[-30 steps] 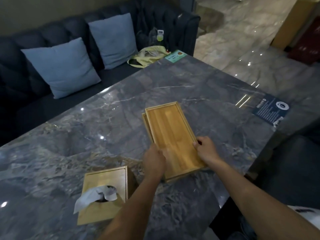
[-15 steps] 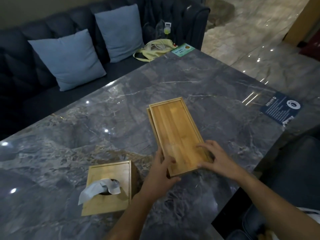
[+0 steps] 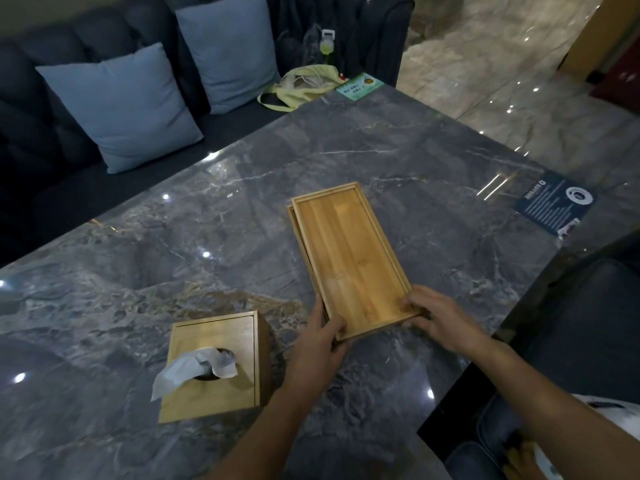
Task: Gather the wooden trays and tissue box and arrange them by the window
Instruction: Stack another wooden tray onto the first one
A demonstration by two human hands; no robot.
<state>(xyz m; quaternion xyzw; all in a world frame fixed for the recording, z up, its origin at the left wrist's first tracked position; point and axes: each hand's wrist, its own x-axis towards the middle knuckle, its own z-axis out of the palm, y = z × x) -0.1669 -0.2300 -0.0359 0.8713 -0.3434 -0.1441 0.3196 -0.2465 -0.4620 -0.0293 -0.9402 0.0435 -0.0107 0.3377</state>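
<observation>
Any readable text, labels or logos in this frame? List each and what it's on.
None can be read.
Dark blue card at the table's right edge: white print and a round logo, too small and blurred.
Green card at the table's far corner: print blurred.
Wooden trays: no markings seen.
Tissue box: no markings seen.

Both bare forearms extended forward from the lower edge of the view, converging toward the near end of the stacked rectangular light-wood trays (image 3: 349, 258). The left hand (image 3: 317, 344) gripped the near left corner, thumb lying along the left side and fingers curled beneath the near edge. The right hand (image 3: 438, 318) was held palm down at the near right corner, its fingers (image 3: 414, 301) resting on the rim and its thumb tucked under the edge. The two wrists were well apart.
</observation>
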